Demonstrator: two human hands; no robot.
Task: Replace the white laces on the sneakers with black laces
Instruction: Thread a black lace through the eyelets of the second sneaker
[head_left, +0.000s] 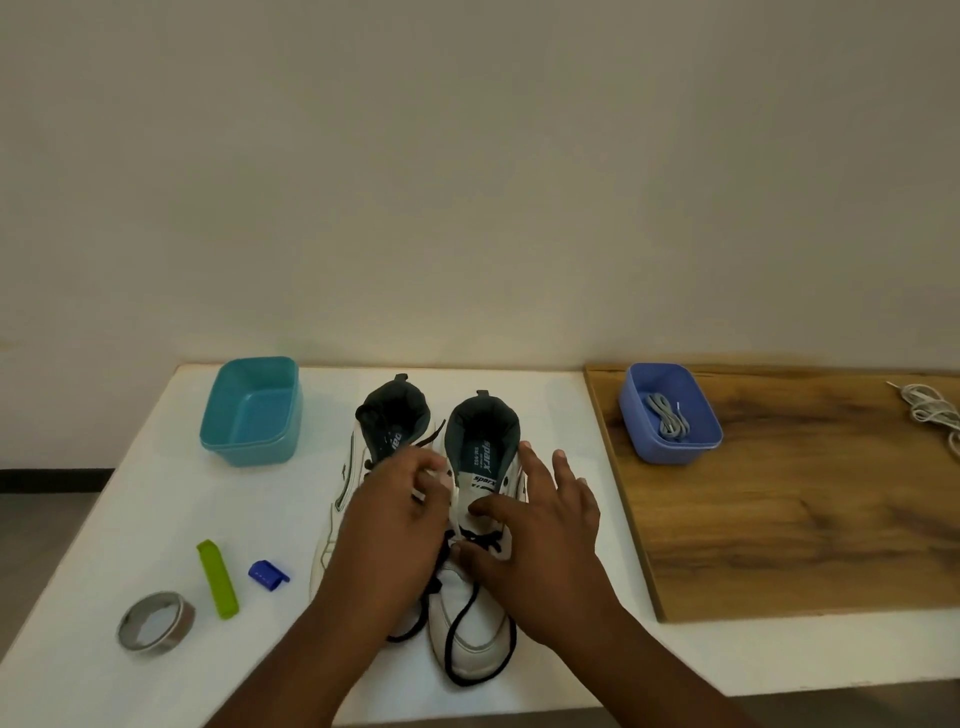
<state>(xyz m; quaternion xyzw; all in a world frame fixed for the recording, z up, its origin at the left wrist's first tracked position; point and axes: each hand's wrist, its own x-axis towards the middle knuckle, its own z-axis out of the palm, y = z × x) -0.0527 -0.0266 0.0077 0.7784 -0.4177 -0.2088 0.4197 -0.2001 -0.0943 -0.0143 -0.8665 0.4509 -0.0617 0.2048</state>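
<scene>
**Snugging the black lace on the right-hand sneaker**

Two white leather sneakers with dark grey collars stand side by side on the white tabletop (130, 493), toes toward the person. The left hand (395, 514) lies across the left-hand sneaker (337, 499), its fingers curled at the gap between the two shoes; they appear to pinch something pale there, but whether that is lace or shoe edge cannot be told. The right hand (540, 551) is spread over the right-hand sneaker (470, 618), fingers straight, thumb pressing near the tongue, clasping nothing.

The thin black lace (457, 631) already crosses the eyelets just under the right palm and trails in loose loops down over the toe, below both hands. The old white laces (667, 418) appear to be the pale cord coiled in the blue plastic tub (636, 415), well away to the right of the grip.

To do this step well, the right hand should probably keep the shoe pinned flat while the left draws slack through one crossing at a time, working from the toe end toward the tongue. Pulling both ends evenly would keep the tails matched in length. The loose loops could snag beneath the sole, so lifting them clear before tightening seems wise.
</scene>
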